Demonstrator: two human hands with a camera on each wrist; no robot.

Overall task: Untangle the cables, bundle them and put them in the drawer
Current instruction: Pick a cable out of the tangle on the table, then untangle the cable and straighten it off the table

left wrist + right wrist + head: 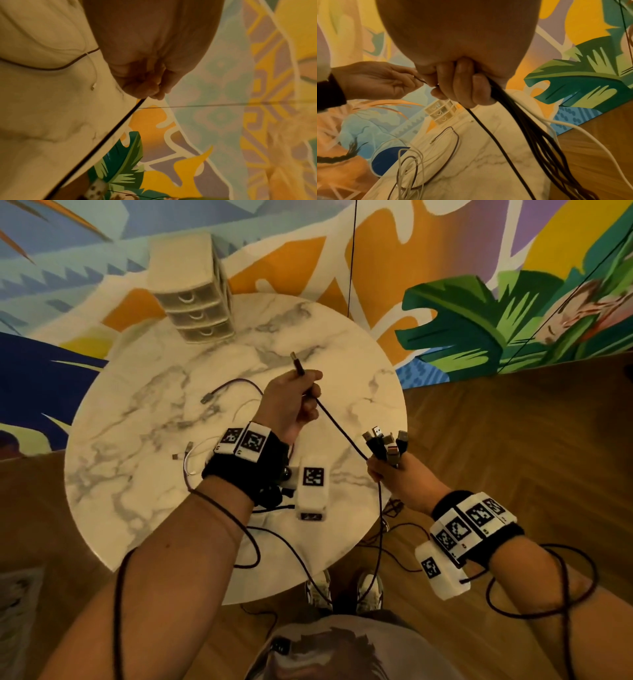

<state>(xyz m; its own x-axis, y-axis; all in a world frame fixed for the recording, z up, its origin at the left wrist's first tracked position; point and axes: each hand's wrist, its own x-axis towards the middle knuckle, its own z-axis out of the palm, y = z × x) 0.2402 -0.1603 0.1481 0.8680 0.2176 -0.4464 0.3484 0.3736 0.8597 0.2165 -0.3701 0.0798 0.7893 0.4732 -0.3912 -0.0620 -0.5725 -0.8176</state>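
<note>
- the marble counter [144, 440] carries the drawer unit [195, 299] at its far edge and loose cables [236, 392] beyond the left hand.
- the right hand [394, 477], off the counter's near-right edge, clenches a bundle of plugs [385, 445] pointing up.
- the left hand [291, 402] pinches a dark cable [339, 429] behind its plug; the cable slants back to the right fingers [464, 86], the nearer hand.

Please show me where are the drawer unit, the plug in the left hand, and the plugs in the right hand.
drawer unit [195, 314], head view, middle drawer front
plug [297, 365], head view, its dark shell
plugs [385, 445], head view, middle of the cluster
</note>
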